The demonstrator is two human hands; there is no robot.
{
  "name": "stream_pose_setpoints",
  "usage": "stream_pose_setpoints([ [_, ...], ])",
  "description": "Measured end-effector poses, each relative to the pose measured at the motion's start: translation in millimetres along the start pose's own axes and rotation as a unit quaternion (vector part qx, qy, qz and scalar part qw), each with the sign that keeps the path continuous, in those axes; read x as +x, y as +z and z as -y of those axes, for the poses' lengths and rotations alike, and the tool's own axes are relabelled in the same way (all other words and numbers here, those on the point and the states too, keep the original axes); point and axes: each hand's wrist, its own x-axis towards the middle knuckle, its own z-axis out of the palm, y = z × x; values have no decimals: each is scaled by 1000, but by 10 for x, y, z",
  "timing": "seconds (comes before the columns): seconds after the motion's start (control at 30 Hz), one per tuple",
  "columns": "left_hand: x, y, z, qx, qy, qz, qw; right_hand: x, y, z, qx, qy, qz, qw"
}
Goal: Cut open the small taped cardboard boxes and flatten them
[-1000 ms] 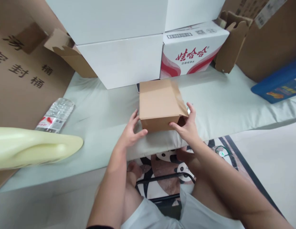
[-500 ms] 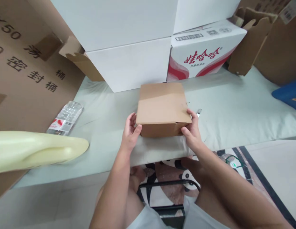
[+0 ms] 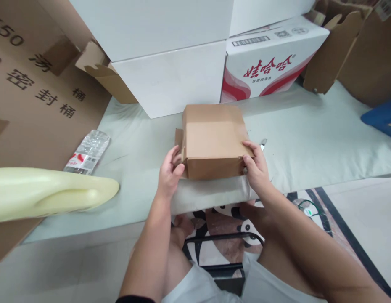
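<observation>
A small brown cardboard box (image 3: 214, 132) rests on the pale green cloth, its lid down. From its left side a flap (image 3: 179, 139) sticks outward. My left hand (image 3: 170, 171) is beside that flap, thumb and fingers apart; its fingertips are at the flap, but whether they press on it I cannot tell. With the thumb at the front and fingers on top, my right hand (image 3: 256, 164) grips the box's front right corner. A small blade-like metal piece (image 3: 263, 143) lies just beyond my right hand.
White cartons (image 3: 173, 80) and a red-printed white carton (image 3: 265, 69) stand behind the box. To the left are a flattened plastic bottle (image 3: 90, 149), a pale yellow smooth object (image 3: 56, 191) and a large brown carton (image 3: 31, 105). A blue object (image 3: 381, 120) sits at the right edge.
The left side flap now stands out from the box, where before that side looked closed. My left hand has shifted slightly left, off the corner. My right hand still holds the right corner.
</observation>
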Motion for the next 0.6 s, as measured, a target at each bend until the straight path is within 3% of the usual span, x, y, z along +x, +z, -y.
stream_pose_setpoints([
  [0.07, -2, -53, -40, -17, 32, -35, 999, 2, 7, 4, 2, 10, -9, 1000],
  [0.17, -23, -126, -118, -61, 65, -41, 995, 7, 27, 1, 5, 12, -16, 1000],
  [0.3, -19, -197, -170, -118, 23, -13, 993, 26, 61, -29, 81, 43, -52, 994],
  [0.37, 23, -249, -163, -66, -1, -38, 997, 41, 58, -44, 146, 68, -67, 985],
  [0.5, 83, -358, -108, 124, -33, -56, 990, 50, -7, -37, 229, 85, -19, 969],
  [0.6, 19, -382, -42, 54, -87, -73, 992, 27, -67, -1, 237, 83, 47, 967],
])
